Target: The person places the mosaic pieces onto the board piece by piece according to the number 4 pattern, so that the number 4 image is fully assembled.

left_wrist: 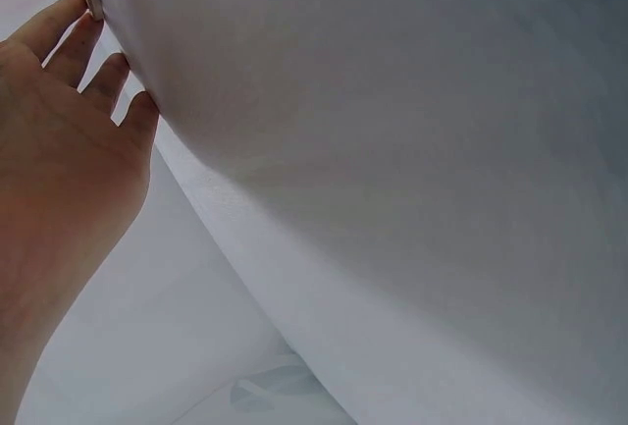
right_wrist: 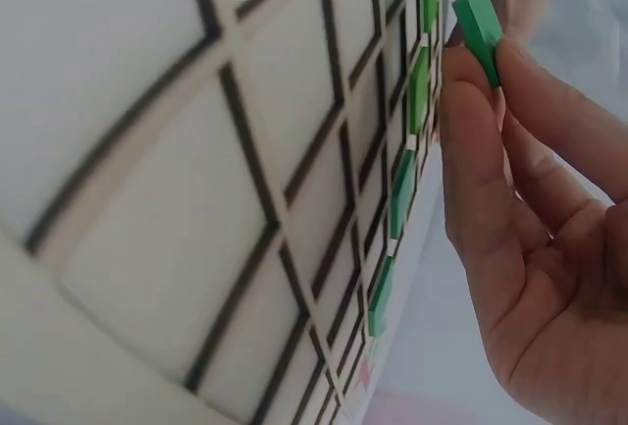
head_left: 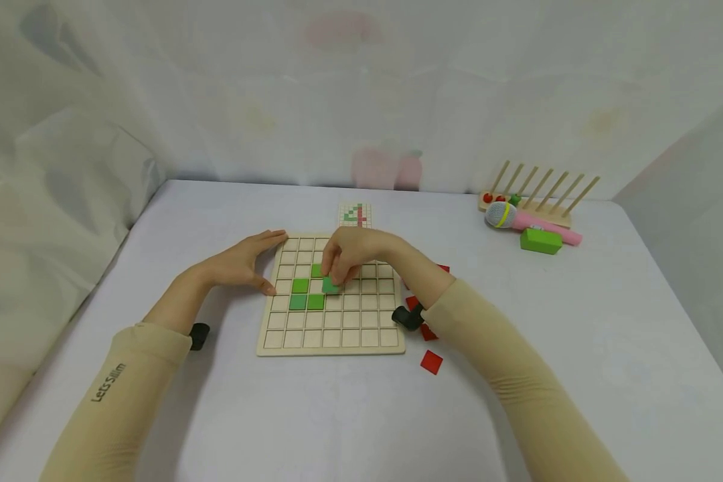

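Observation:
A square wooden grid board [head_left: 331,351] lies on the white table. My right hand [head_left: 361,248] is over the board's middle and pinches a green square tile [right_wrist: 479,21] between thumb and fingers. In the right wrist view this tile is tilted and apart from the board. Several green tiles [head_left: 300,286] sit in grid cells left of and behind it; my right hand hides some cells. Fingers spread, my left hand [head_left: 236,264] touches the board's left edge with fingertips and thumb. The left wrist view shows those fingertips [left_wrist: 82,3] at the board's edge.
Behind the board lies a small pattern card [head_left: 348,215]. Red tiles [head_left: 432,362] are scattered right of the board, partly under my right forearm. At the back right are a pegged wooden stand [head_left: 554,215], a pink toy microphone [head_left: 527,221] and a green block [head_left: 541,241].

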Available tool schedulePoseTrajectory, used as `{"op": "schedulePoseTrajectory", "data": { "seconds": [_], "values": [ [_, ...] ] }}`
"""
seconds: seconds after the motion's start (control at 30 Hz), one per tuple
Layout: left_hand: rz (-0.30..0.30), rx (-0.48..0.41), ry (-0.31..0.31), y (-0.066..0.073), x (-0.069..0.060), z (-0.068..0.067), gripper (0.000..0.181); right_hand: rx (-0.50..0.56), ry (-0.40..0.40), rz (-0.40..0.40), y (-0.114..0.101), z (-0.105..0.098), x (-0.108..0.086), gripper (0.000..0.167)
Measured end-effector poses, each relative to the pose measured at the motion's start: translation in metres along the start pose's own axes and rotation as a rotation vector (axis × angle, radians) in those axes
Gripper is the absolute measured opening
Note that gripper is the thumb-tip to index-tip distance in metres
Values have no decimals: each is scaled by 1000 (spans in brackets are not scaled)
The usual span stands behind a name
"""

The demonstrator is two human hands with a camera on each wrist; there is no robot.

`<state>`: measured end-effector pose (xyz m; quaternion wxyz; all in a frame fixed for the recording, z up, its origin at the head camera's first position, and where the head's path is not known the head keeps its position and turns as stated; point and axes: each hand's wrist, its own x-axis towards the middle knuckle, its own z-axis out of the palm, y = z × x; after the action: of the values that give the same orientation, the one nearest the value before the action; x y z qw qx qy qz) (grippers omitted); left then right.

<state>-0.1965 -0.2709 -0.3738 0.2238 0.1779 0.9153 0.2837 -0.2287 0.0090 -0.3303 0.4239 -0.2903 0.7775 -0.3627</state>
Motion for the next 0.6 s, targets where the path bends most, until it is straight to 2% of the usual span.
{"op": "schedulePoseTrajectory", "data": {
  "seconds": [0.13, 0.23, 0.43, 0.6],
  "values": [
    [-1, -1, -2, 1, -1, -1, 117, 4, -31, 46, 3, 4, 2, 17],
    [-1, 5, -1, 1, -1, -1, 116, -3, -25, 68, 4, 7, 4, 17],
    [-2, 8, 3, 1, -1, 0, 117, -112, -13, 86, 5, 12, 8, 15],
    [2, 8, 6, 1, -1, -1, 117, -163, -22, 86, 3, 15, 8, 14]
  ]
}}
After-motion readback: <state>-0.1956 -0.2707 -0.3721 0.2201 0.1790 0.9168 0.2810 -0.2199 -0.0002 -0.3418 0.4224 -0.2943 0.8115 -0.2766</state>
